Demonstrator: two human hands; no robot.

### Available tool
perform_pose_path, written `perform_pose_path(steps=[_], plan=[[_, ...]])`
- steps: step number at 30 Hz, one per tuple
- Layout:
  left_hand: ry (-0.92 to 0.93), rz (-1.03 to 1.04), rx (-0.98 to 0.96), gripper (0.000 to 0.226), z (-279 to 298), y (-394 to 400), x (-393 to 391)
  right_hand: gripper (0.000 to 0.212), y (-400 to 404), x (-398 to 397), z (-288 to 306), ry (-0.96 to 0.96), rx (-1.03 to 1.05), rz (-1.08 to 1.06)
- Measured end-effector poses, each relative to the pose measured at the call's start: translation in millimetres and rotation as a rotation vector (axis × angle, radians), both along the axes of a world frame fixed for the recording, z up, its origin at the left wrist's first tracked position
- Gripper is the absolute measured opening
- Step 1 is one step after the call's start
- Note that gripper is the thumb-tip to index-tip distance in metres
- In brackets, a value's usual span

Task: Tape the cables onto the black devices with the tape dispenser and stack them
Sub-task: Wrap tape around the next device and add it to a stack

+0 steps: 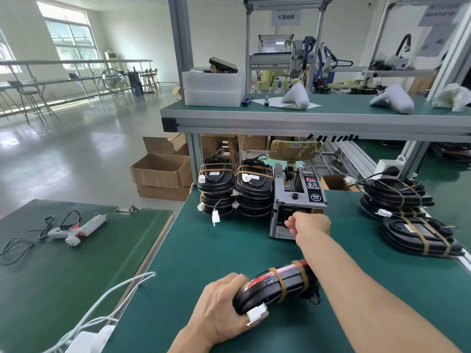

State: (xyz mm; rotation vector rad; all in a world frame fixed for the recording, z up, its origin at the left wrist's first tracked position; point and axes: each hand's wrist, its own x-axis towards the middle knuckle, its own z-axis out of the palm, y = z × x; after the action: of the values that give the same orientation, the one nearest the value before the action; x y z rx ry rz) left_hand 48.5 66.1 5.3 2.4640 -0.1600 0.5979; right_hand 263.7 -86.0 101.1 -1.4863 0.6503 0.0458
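Daylight enters through large windows (pixel 68 39) onto a glossy pale floor (pixel 84 143). Long tables (pixel 63 80) and stools (pixel 150 77) line the white wall (pixel 142 34). Cardboard boxes (pixel 160 174), apparently open, sit beside an aluminium-framed shelf (pixel 305 118).

- Bare green mat (pixel 204 256) btwn near device and the stacks: open lane for a hand.
- Tape dispenser (pixel 297 200) centre-back; right hand (pixel 309 224) at its front slot, forearm crossing the mat diagonally.
- Two taped stacks (pixel 234 186) just left of dispenser, touching it; white connector (pixel 215 217) dangles in front.
- Right-side stack (pixel 407 212) crowds the right edge.
- Low shelf rail (pixel 305 123) caps headroom behind.
- Left hand (pixel 224 312) grips held device (pixel 275 285) at near edge.
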Motion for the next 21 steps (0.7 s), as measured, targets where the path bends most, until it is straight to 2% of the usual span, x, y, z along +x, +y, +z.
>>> perform_pose_path(steps=[3, 11, 15, 17, 21], plan=[[-0.003, -0.002, -0.001, 0.045, -1.0, 0.4, 1.1, 0.009, -0.3, 1.8, -2.2, 0.003, -0.010, -0.014], [-0.003, -0.003, -0.003, 0.045, -0.9, 0.4, 1.5, 0.014, -4.1, 4.0, -7.0, 0.032, 0.015, -0.007], [0.010, -0.010, 0.002, 0.047, -0.7, 0.9, 0.7, 0.008, -12.7, -11.7, 3.4, 0.023, 0.027, 0.183], [0.021, -0.009, 0.000, 0.048, -0.8, 1.2, 0.7, 0.006, -18.2, -27.1, 13.0, -0.050, -0.038, 0.322], [0.024, -0.014, 0.003, 0.050, -0.3, 0.9, 1.3, 0.005, -39.1, -90.9, 27.3, -0.470, -0.330, 0.464]])
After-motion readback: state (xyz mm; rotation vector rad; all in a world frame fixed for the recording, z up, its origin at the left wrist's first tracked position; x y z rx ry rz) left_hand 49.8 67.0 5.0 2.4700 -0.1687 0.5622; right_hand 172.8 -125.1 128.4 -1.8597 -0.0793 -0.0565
